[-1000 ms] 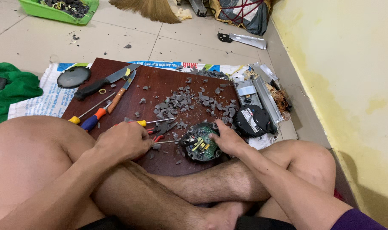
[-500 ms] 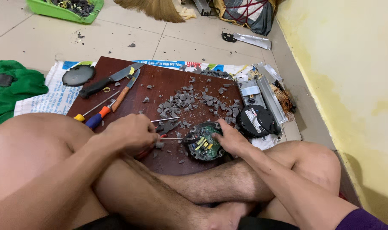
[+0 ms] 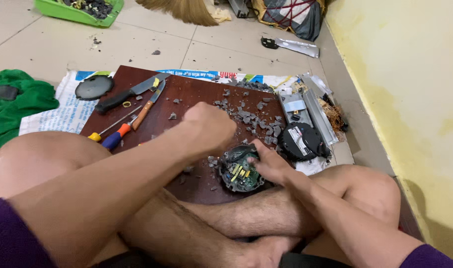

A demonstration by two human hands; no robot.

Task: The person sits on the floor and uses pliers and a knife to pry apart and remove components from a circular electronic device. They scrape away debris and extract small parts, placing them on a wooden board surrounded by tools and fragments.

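Head view: right hand (image 3: 267,164) on round circuit board (image 3: 240,171)

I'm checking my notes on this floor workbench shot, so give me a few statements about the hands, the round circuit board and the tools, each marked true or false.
1. The right hand rests on the round circuit board. True.
2. The left hand lies flat and open on the wooden board. False: it is closed in a fist, raised above the board.
3. A black-handled knife lies on the wooden board's far left part. True.
4. The grey rubble pieces sit in the green tray. False: they are scattered on the wooden board.
5. The green cloth covers the circuit board. False: it lies on the floor at far left.
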